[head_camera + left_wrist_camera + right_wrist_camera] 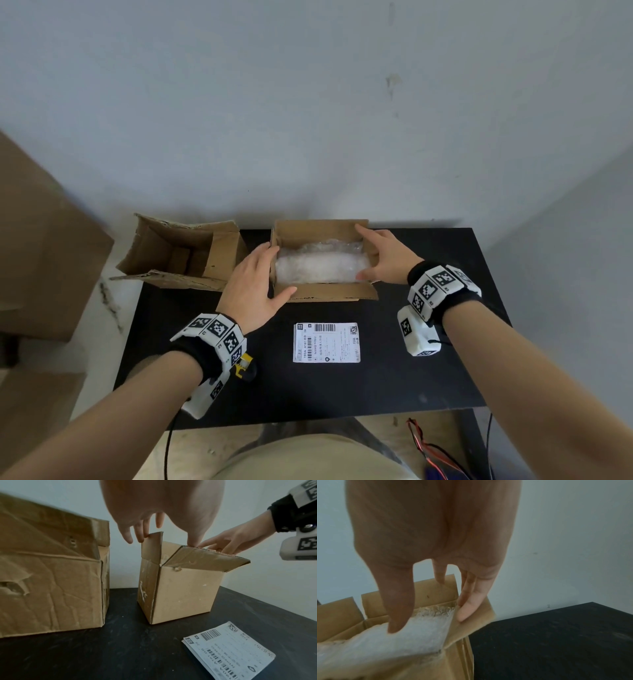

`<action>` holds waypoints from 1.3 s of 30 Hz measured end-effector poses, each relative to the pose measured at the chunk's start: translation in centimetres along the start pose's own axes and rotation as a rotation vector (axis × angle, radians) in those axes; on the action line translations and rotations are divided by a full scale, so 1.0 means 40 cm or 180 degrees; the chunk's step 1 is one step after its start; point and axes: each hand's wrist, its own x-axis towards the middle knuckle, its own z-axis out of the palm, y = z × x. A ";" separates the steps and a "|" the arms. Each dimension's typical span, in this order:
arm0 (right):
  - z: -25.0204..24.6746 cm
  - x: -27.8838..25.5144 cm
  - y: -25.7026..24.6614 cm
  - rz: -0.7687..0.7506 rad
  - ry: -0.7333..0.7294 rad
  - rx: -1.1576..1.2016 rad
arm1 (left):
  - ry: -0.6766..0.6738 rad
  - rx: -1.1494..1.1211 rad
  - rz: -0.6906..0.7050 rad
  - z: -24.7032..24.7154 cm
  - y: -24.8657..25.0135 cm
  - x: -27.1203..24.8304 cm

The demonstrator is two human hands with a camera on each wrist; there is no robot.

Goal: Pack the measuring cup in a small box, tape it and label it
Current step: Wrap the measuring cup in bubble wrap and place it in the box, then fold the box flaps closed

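The measuring cup itself we can't make out: the small box (322, 260) is filled with a white bubble-wrap bundle (320, 265), and whatever is inside the wrap is hidden. The box stands open near the far edge of the black table (394, 377), flaps still up or splayed out; no tape on it that we can see. Our left hand (255, 286) is at the box's left side, fingers straight and spread; in the left wrist view the fingertips (140, 536) touch the top edge of the upright left flap (151, 546) and the thumb sits at the corner where the front flap (204, 559) folds outward. Nothing is gripped. Our right hand (385, 255) is at the right side, also with fingers extended: in the right wrist view the outer fingers (467, 609) lie flat against the right flap (471, 623), and the thumb (397, 608) hangs down over the bubble wrap; we can't tell whether it touches. A stack of shipping labels (327, 342) lies flat on the table just in front of the box, between our wrists and apart from both hands. A bigger, battered cardboard box (181, 255) stands open just left of the small one, at the table's far left corner. A pale wall (308, 102) is behind the table.
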 end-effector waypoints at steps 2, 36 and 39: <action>-0.005 0.007 0.005 -0.0023 -0.0090 -0.0023 | -0.0071 -0.0166 -0.0057 0.004 0.003 -0.003; 0.050 -0.067 0.036 -0.0010 0.1142 0.0780 | -0.1503 0.0663 0.0174 -0.015 -0.026 0.132; 0.062 -0.072 0.023 0.0004 0.0672 0.0519 | -0.1462 0.0532 0.0172 -0.017 -0.028 0.136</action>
